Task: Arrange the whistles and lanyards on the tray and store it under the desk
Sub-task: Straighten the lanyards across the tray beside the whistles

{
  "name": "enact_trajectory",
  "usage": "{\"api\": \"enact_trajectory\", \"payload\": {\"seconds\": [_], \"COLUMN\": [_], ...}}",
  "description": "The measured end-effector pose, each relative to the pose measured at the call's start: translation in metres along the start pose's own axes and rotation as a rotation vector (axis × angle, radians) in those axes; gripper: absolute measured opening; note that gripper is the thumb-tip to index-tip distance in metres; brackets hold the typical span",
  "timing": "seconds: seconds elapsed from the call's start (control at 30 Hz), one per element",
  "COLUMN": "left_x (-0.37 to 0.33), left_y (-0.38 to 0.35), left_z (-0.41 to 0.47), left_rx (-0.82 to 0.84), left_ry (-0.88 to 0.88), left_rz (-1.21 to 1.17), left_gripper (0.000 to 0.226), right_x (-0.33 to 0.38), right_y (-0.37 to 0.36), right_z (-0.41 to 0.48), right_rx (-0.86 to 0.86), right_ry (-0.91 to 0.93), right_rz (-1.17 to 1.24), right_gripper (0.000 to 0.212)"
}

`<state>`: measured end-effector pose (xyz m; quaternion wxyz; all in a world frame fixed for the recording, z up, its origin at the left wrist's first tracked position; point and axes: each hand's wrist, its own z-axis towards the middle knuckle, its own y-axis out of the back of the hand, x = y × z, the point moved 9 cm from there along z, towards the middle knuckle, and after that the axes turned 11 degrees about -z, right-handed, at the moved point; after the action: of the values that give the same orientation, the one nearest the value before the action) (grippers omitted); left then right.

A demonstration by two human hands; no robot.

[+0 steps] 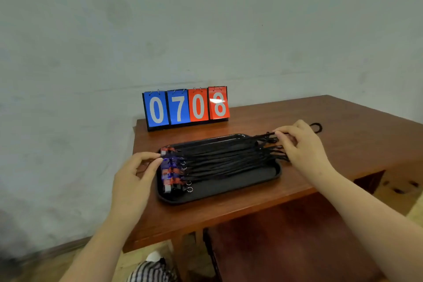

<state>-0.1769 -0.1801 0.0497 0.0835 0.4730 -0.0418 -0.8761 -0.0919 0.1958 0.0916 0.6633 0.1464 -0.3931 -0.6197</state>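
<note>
A black tray (231, 186) lies on the brown wooden desk (343, 135). Several red and blue whistles (171, 170) are lined up along its left end. Their black lanyards (229, 155) stretch in a row to the right, with the ends hanging past the tray's right rim. My left hand (135, 181) is at the tray's left end, its thumb and forefinger touching the topmost whistles. My right hand (302, 144) is at the right end and pinches the tip of a lanyard between thumb and forefinger.
A flip scoreboard (186, 107) reading 0708 stands at the back of the desk against the wall. A black loop (317, 126) lies on the desk behind my right hand. Under the desk is a dark red panel (286, 240). A drawer unit (389, 181) sits right.
</note>
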Motion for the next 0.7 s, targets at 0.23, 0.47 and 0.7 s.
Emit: {"api": "enact_trajectory", "payload": {"seconds": [0.23,0.47,0.7], "left_x": [0.033,0.028,0.032], "left_y": [0.002,-0.005,-0.017], "left_z": [-0.016,-0.017,-0.018], "left_rx": [0.067,0.1,0.176], "left_ry": [-0.007,-0.083,-0.03], "left_rz": [0.087,0.143,0.146], "left_gripper": [0.025,0.023,0.029], "right_x": [-0.045,-0.068,-0.084], "right_y": [-0.039,-0.071,-0.083], "right_z": [-0.024,-0.04,-0.047], "right_rx": [0.083,0.093,0.065], "right_ry": [-0.216,-0.353,-0.428], "right_rz": [0.036,0.052,0.016], "right_gripper": [0.01,0.013,0.015]}}
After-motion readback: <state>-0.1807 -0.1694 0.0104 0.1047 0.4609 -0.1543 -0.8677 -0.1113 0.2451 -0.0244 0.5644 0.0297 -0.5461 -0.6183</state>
